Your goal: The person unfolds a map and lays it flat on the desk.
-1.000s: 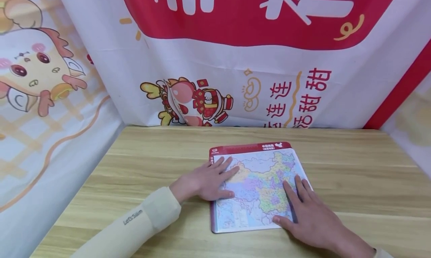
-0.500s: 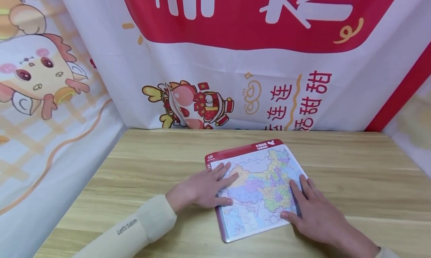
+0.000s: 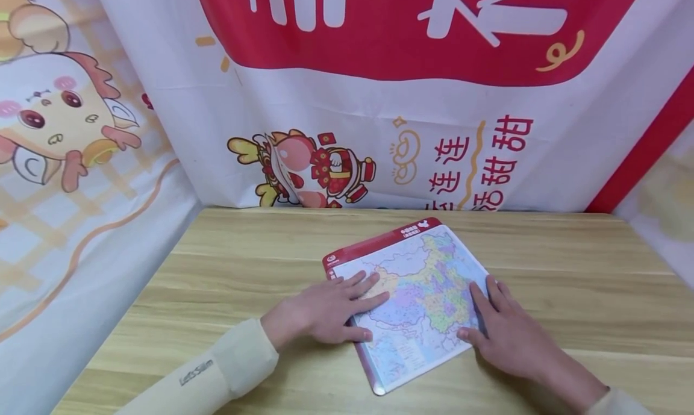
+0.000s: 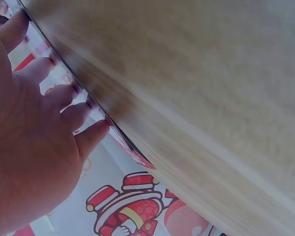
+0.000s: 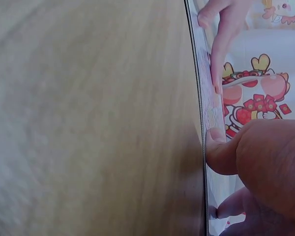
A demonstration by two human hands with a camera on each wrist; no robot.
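Note:
A thin square map board [image 3: 412, 306], with a coloured map of China under a red header strip, lies turned at an angle on the wooden table. On its left part rests my left hand [image 3: 331, 311], fingers spread and straight, palm down. My right hand [image 3: 512, 340] lies at the opposite edge, its thumb and fingertips on the board near the right side. Seen from the left wrist, the left hand's fingertips [image 4: 105, 125] touch the board's surface. The right wrist view has the right thumb [image 5: 219, 150] pressed on the board close to its dark rim.
The wooden table [image 3: 233, 258] reaches back to a white and red printed cloth [image 3: 347, 102] that hangs upright behind it. Another printed cloth [image 3: 81, 222] covers the left side. A red band [image 3: 640, 144] runs down at the right.
The map board has turned counter-clockwise in the head view, its top right corner going left and its bottom left corner going right. My left hand has shifted slightly towards me, staying on it.

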